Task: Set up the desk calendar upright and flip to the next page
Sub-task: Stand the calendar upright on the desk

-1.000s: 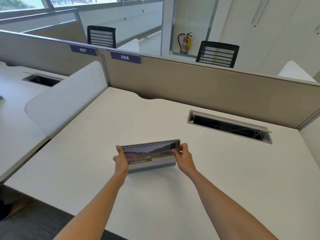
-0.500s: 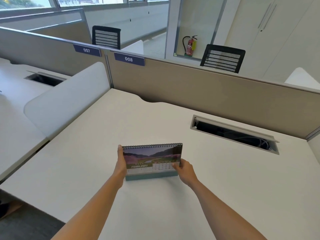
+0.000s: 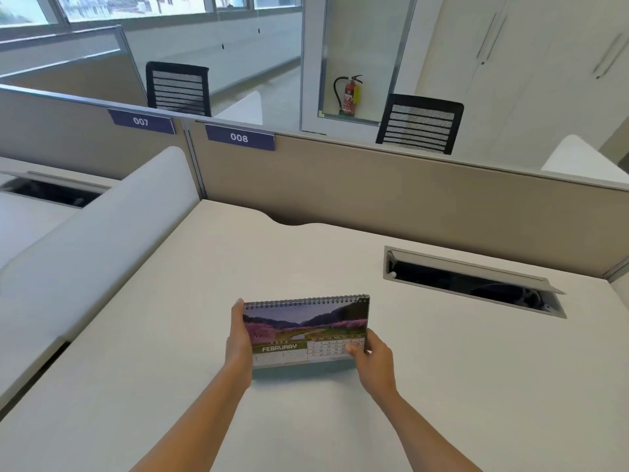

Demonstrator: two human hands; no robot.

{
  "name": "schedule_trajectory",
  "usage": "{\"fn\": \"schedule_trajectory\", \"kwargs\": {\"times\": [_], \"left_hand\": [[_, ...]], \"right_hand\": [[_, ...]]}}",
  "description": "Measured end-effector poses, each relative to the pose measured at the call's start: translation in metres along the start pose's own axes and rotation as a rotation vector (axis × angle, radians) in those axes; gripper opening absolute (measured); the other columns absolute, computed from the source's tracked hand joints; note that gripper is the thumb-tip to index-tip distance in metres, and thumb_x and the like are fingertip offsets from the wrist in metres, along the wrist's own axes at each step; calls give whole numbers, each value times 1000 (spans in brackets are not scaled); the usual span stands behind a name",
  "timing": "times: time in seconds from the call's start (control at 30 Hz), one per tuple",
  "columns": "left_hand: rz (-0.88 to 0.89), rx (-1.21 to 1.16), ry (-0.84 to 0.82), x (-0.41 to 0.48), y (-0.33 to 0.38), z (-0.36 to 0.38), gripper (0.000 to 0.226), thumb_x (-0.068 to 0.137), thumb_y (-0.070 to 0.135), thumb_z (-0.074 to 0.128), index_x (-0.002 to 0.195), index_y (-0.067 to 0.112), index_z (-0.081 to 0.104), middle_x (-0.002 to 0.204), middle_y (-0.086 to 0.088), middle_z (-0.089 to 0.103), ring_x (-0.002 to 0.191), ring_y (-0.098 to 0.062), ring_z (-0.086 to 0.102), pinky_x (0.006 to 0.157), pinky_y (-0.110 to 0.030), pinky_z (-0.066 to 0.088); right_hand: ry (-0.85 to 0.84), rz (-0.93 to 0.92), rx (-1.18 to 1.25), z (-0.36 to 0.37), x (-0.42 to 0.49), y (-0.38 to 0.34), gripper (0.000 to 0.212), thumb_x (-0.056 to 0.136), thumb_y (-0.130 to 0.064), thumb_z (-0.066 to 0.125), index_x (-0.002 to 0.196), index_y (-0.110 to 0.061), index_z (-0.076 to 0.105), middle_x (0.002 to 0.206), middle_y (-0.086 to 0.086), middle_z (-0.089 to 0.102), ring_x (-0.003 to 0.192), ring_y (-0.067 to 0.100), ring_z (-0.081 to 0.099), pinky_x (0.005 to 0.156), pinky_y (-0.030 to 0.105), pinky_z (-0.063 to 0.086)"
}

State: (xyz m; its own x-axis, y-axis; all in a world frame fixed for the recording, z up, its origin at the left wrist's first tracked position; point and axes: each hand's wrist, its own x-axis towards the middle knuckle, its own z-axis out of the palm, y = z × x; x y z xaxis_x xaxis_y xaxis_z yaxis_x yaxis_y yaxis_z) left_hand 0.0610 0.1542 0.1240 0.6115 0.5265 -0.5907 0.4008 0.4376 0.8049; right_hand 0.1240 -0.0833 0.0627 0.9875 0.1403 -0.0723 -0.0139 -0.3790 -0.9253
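Observation:
A spiral-bound desk calendar [image 3: 303,327] stands upright on the white desk [image 3: 442,386], its February page with a landscape photo facing me. My left hand [image 3: 238,338] grips the calendar's left edge, fingers reaching up to the spiral. At the lower right corner my right hand [image 3: 372,361] pinches the page, thumb lying on the date grid. The calendar's back and base are hidden from me.
An open cable tray slot [image 3: 473,281] is cut into the desk at the right rear. A beige partition [image 3: 391,195] with a "008" label closes the back. A white side divider [image 3: 98,243] bounds the left. Two black chairs stand beyond the partition.
The calendar has been tilted up from leaning back to standing upright. My right hand slid down from the upper right edge to the lower right corner.

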Motion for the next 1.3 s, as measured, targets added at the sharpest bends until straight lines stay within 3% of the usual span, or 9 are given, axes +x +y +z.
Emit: {"fn": "schedule_trajectory", "kwargs": {"times": [0.13, 0.3, 0.47, 0.7, 0.93, 1.03, 1.13, 1.3], "left_hand": [[122, -18, -56, 29, 44, 15, 67, 69, 80, 40, 91, 24, 68, 81, -5, 77, 86, -25, 68, 75, -36, 45], [185, 12, -147, 74, 95, 37, 58, 78, 74, 38, 86, 25, 67, 74, 0, 76, 74, -22, 70, 61, -30, 47], [165, 41, -230, 117, 118, 62, 57, 78, 72, 39, 84, 22, 66, 71, -3, 75, 68, -22, 70, 58, -29, 48], [110, 92, -301, 159, 117, 94, 61, 71, 75, 44, 85, 21, 68, 74, -8, 77, 82, -33, 70, 82, -42, 53], [86, 66, -323, 188, 115, 116, 58, 75, 74, 44, 87, 22, 70, 82, -8, 78, 83, -32, 72, 76, -39, 55], [71, 50, -338, 196, 115, 124, 58, 75, 73, 47, 89, 22, 70, 86, -9, 78, 83, -31, 72, 72, -36, 54], [81, 38, -324, 202, 113, 131, 59, 75, 75, 46, 88, 23, 70, 84, -7, 78, 80, -30, 73, 69, -36, 55], [106, 61, -285, 202, 109, 134, 60, 76, 77, 41, 84, 25, 70, 74, -1, 77, 66, -24, 74, 59, -30, 52]], "right_hand": [[115, -27, 56, 15, 30, -22, 30, 86, -8, 68, 97, -35, 63, 91, -21, 69, 87, -6, 64, 66, 7, 51], [177, -57, 63, 24, 78, -42, 24, 83, -10, 72, 106, -17, 70, 92, -8, 74, 84, 8, 68, 72, 21, 56], [206, -11, 56, 26, 117, -48, 26, 83, -15, 73, 109, -15, 69, 89, -5, 73, 82, 16, 68, 71, 28, 57], [205, 104, 87, 22, 155, -47, 25, 83, -8, 72, 102, -21, 63, 94, 0, 69, 85, 16, 67, 63, 12, 47], [251, 116, 32, 16, 183, -44, 31, 82, -4, 73, 83, -33, 62, 85, -10, 69, 79, 9, 65, 68, 15, 50], [252, 130, -14, 10, 195, -44, 24, 81, -5, 74, 91, -25, 64, 88, -2, 70, 82, 18, 68, 77, 30, 54], [250, 115, -25, 7, 204, -43, 25, 81, -6, 74, 90, -26, 64, 89, -1, 70, 84, 20, 68, 77, 30, 53], [244, 132, -65, 9, 208, -36, 24, 84, -12, 72, 107, -17, 64, 94, -2, 67, 87, 18, 62, 79, 30, 52]]}}
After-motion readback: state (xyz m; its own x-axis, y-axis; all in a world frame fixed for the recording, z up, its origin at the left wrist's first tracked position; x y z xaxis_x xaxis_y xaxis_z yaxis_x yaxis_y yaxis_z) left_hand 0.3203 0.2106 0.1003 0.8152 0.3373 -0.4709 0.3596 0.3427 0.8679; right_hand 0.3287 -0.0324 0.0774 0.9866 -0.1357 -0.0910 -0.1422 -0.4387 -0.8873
